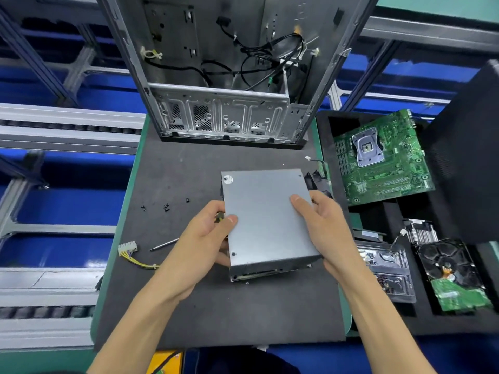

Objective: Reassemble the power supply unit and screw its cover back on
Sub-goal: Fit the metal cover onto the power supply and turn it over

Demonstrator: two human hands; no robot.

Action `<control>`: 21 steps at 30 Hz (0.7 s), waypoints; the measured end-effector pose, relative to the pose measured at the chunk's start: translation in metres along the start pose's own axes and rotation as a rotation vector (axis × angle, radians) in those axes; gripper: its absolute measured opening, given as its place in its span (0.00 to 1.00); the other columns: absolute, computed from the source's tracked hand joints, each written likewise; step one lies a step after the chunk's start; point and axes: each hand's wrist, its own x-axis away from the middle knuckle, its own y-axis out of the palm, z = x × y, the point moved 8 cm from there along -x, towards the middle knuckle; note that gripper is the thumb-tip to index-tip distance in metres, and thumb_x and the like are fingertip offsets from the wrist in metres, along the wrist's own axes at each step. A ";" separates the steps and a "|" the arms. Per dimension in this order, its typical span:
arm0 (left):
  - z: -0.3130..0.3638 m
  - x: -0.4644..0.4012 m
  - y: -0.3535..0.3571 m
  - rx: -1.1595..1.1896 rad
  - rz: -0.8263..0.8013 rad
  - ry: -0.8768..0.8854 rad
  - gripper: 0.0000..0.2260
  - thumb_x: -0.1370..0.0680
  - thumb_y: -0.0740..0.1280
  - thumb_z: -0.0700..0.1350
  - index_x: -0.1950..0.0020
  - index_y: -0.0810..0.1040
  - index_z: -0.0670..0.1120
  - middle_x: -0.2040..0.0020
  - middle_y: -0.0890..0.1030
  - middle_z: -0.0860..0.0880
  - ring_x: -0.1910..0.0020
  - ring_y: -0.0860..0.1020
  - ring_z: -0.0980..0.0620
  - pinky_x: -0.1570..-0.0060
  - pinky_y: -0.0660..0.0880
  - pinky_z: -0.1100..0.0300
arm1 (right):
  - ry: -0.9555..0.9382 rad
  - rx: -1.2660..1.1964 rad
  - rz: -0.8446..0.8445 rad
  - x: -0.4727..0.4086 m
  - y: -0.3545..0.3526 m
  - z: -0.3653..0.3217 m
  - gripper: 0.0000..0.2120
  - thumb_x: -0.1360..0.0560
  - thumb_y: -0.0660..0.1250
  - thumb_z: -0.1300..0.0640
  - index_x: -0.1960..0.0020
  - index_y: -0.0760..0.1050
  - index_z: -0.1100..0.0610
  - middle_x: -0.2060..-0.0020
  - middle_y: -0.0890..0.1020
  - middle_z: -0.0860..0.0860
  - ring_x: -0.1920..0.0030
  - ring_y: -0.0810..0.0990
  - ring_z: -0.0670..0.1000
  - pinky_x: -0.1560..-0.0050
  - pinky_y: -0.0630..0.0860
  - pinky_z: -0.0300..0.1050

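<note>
While both hands, left hand and right hand, grip the power supply with fingers clamped on its long sides, the screws lie leftward, nearer the left hand.

Cover matt grey sheet metal; mat dark, seemingly foam; motherboard glossy green.

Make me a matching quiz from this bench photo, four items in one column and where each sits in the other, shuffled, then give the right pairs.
Things:
1. power supply unit
2. loose screws
3. motherboard
4. computer case

Places:
A. in the black tray at the far right
B. standing open at the far edge of the mat
C. scattered on the mat left of the hands
D. held between the left hand and right hand

Pairs: 1-D, 2-C, 3-A, 4-B
</note>
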 end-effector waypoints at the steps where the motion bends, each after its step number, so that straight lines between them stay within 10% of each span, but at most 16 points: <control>1: 0.001 0.001 0.000 0.000 0.005 0.013 0.07 0.14 0.59 0.43 0.41 0.76 0.47 0.57 0.85 0.49 0.65 0.82 0.51 0.68 0.78 0.61 | -0.016 -0.011 -0.004 0.000 -0.001 -0.004 0.04 0.17 0.66 0.56 0.48 0.79 0.55 0.57 0.88 0.45 0.59 0.86 0.45 0.64 0.79 0.37; 21: -0.023 -0.015 -0.013 -0.081 0.209 -0.201 0.08 0.15 0.61 0.43 0.43 0.79 0.45 0.56 0.87 0.45 0.64 0.84 0.50 0.71 0.79 0.57 | 0.223 0.277 -0.218 -0.022 0.009 0.013 0.17 0.18 0.65 0.43 0.53 0.75 0.58 0.58 0.84 0.46 0.61 0.83 0.48 0.58 0.78 0.45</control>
